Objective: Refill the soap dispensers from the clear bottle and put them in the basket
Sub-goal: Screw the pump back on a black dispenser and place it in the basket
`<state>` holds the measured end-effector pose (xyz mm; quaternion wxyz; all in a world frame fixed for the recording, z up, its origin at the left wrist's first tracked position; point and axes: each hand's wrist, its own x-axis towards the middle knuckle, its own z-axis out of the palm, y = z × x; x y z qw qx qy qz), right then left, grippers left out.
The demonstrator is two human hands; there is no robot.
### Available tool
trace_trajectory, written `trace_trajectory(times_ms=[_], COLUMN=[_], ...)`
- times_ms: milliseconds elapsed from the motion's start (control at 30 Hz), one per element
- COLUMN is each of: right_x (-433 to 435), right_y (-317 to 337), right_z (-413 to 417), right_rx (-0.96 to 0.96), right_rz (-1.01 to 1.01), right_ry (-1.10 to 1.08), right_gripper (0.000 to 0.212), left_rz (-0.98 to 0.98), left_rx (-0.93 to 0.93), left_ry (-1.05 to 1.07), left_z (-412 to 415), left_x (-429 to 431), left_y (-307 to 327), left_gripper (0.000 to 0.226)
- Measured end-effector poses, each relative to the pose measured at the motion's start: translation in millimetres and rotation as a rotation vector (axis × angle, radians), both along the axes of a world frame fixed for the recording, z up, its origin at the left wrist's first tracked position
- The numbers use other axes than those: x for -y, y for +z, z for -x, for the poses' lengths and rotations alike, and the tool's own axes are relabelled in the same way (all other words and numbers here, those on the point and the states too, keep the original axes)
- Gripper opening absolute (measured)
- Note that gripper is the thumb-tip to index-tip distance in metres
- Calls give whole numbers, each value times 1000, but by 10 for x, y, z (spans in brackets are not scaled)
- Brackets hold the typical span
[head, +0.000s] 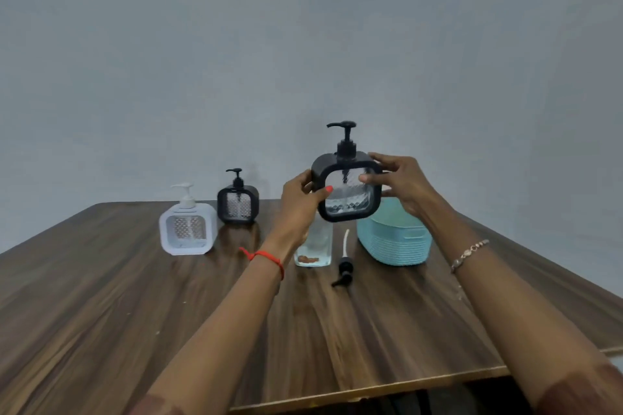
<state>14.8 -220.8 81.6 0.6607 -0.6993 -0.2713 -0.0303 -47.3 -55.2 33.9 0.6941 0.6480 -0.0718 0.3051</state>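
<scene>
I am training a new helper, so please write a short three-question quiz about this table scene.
1. True or false: the black square soap dispenser held in both hands already sits in the light blue ribbed basket.
2. How many soap dispensers stand on the brown wooden table, untouched?
3. What lies between the clear rectangular bottle and the basket? A) a loose black pump head with a white tube B) a sponge C) a towel

Key:
1. False: the left hand and right hand have it in their grip above the table.
2. Two: the white square dispenser and the smaller-looking black dispenser.
3. A
</scene>
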Motion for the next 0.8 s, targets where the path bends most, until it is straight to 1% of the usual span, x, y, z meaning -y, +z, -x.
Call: trace_trajectory(times_ms=[133,267,400,567,667,800], right_x=[360,578,696,777,799,795], right_y=[32,-55,-163,-315,-446,-615], right_z=[-195,-427,-680,-926,-1027,-1107], right_rx=[-7,-13,48,131,135,142], right_rz=[15,-60,-94,-53,1,106], right_ry=[-63,-116,-200,-292,-330,-375], right_gripper=[57,53,55,52,50,48], left_rz=[-29,-67,-115,-141,-173,-221], left_rx=[6,-1,17,-3,-21,-91], left_ry=[-1,6,8,9,-10,3], left_z=[-291,-560,-775,-1007,-1120,-1203], left_x=[356,629,782,905,928,909], left_y=[57,49,24,-60,-163,-336], left_gripper=[25,31,36,54,53,53])
